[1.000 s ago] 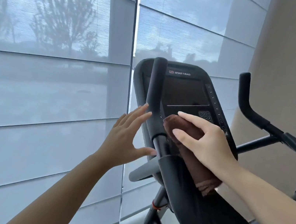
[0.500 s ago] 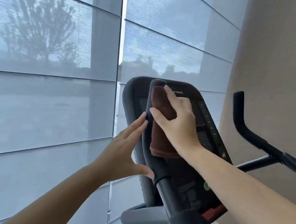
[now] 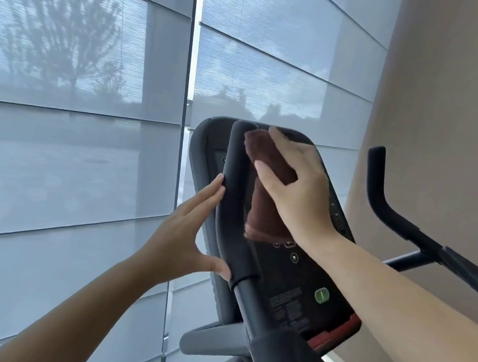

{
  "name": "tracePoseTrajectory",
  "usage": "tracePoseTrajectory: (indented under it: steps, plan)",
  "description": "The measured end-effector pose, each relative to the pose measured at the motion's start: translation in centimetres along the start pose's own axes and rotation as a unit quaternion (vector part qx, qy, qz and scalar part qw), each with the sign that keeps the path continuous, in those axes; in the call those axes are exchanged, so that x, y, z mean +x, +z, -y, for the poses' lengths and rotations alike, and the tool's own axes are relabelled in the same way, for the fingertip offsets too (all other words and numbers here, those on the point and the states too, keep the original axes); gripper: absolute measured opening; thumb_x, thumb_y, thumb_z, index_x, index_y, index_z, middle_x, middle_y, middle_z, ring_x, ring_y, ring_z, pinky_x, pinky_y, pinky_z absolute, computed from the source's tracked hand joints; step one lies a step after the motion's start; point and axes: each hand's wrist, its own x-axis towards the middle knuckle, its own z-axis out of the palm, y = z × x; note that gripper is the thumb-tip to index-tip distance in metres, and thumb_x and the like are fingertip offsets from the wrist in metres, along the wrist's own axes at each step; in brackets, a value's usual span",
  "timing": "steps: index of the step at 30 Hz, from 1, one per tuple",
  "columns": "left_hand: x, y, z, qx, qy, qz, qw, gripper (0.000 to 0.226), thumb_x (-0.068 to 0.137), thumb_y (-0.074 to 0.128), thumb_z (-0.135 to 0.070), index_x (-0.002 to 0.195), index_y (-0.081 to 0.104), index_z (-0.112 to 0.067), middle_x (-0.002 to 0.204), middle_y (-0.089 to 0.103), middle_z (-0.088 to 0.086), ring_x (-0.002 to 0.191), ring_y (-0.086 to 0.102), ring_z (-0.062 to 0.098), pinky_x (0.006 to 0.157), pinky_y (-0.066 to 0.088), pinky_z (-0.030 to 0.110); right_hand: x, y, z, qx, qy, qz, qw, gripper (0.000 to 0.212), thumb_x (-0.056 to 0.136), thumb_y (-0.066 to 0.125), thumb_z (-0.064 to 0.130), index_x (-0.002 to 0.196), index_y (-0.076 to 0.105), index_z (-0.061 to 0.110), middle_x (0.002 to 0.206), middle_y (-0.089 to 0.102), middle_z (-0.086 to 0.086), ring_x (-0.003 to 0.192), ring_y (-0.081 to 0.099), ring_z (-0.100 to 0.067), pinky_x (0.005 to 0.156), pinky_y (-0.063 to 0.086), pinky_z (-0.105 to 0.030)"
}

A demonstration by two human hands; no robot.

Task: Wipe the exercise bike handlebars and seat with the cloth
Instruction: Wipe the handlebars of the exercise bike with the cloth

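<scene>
**Inspector:** Cloth position?
**Assistant:** The brown cloth (image 3: 262, 212) is at the top of the left handlebar (image 3: 228, 210), gripped between the thumb and fingers of the right hand (image 3: 295, 190).
**Inspector:** Other hand?
**Assistant:** The left hand (image 3: 182, 234) is flat, fingers straight, thumb spread, touching the grip.
**Inspector:** Markings?
**Assistant:** There is white print (image 3: 286, 309) on the console (image 3: 294, 277) beside a green button (image 3: 321, 295). It is illegible.

Brown cloth (image 3: 265, 203) looks like soft terry, handlebar grip (image 3: 232, 186) matt foam, console (image 3: 296, 284) glossy black plastic.
</scene>
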Motion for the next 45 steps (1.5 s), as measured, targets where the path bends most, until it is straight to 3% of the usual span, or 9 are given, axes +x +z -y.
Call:
tracePoseTrajectory:
  steps: [6,11,13,18,23,26,30,35,45]
  plan:
    - [-0.1,0.3,0.2,-0.009,-0.022,0.010,1.000,0.121,0.047,0.061,-0.073,0.142,0.006,-0.023,0.150,0.001,-0.017,0.138,0.007,-0.001,0.112,0.019,0.029,-0.2,2.1,-1.1,0.020,0.027,0.080,0.996,0.053,0.079,0.069,0.014,0.128,0.050,0.024,0.106,0.048,-0.001,0.092,0.048,0.002,0.088,0.027,0.003]
    - [-0.1,0.5,0.5,-0.024,-0.007,0.002,1.000,0.117,0.050,0.069,-0.060,0.142,0.011,-0.017,0.151,0.004,-0.011,0.137,0.009,-0.001,0.111,0.022,0.032,-4.0,-2.5,-0.8,0.020,0.116,0.358,0.926,0.047,0.077,0.070,0.027,0.112,0.054,0.053,0.100,0.055,0.004,0.091,0.056,0.001,0.084,0.038,-0.008]
    - [-0.1,0.7,0.7,-0.035,-0.002,-0.003,0.999,0.116,0.051,0.069,-0.059,0.142,0.011,-0.016,0.151,0.005,-0.009,0.138,0.008,-0.002,0.111,0.021,0.033,-5.1,-3.8,-0.2,-0.002,0.110,0.406,0.907,0.044,0.075,0.070,0.032,0.107,0.055,0.058,0.096,0.054,0.009,0.089,0.056,0.002,0.084,0.040,-0.010]
    - [-0.1,0.9,0.9,-0.052,0.003,-0.007,0.999,0.121,0.050,0.071,-0.064,0.143,0.011,-0.014,0.152,0.004,-0.010,0.138,0.007,-0.001,0.111,0.021,0.033,-2.9,-2.4,1.1,-0.023,0.053,0.217,0.975,0.045,0.076,0.072,0.024,0.118,0.058,0.036,0.107,0.058,0.004,0.101,0.053,0.000,0.089,0.032,-0.002]
    - [-0.4,1.1,1.5,-0.066,0.016,-0.009,0.998,0.119,0.052,0.063,-0.070,0.144,0.008,-0.017,0.152,0.002,-0.013,0.137,0.003,-0.005,0.106,0.010,0.006,2.1,2.0,1.6,-0.073,0.009,0.053,0.996,0.047,0.081,0.067,0.016,0.126,0.053,0.020,0.109,0.048,-0.006,0.104,0.047,-0.007,0.094,0.028,-0.001]
    - [-0.3,1.3,2.0,-0.070,0.041,-0.017,0.997,0.120,0.052,0.070,-0.062,0.144,0.012,-0.012,0.152,0.004,-0.007,0.137,0.006,-0.002,0.107,0.013,0.008,1.0,1.5,1.5,-0.096,0.025,0.142,0.985,0.047,0.078,0.071,0.021,0.122,0.056,0.030,0.107,0.046,0.002,0.100,0.046,0.003,0.094,0.026,0.001]
    - [-0.2,1.6,2.8,-0.088,0.071,-0.027,0.993,0.116,0.055,0.067,-0.063,0.142,0.019,-0.004,0.152,0.012,0.004,0.138,0.014,0.008,0.110,0.021,0.021,-2.9,-1.8,2.0,-0.106,0.140,0.385,0.906,0.044,0.073,0.073,0.032,0.106,0.057,0.056,0.098,0.053,0.007,0.087,0.054,0.005,0.079,0.034,-0.001]
    - [-0.2,2.1,3.1,-0.109,0.068,-0.040,0.991,0.115,0.054,0.066,-0.064,0.142,0.019,-0.006,0.152,0.013,0.003,0.138,0.014,0.007,0.110,0.019,0.019,-5.0,-2.4,2.8,-0.121,0.154,0.347,0.917,0.045,0.075,0.071,0.028,0.108,0.057,0.055,0.098,0.053,0.012,0.091,0.053,0.005,0.082,0.033,-0.002]
    - [-0.7,2.2,2.8,-0.115,0.065,-0.035,0.991,0.114,0.057,0.069,-0.060,0.143,0.017,-0.006,0.153,0.010,0.001,0.140,0.013,0.013,0.111,0.024,0.042,-5.9,-1.9,3.1,-0.129,0.137,0.335,0.923,0.051,0.075,0.071,0.030,0.115,0.051,0.054,0.121,0.051,0.016,0.113,0.043,0.012,0.097,0.027,-0.003]
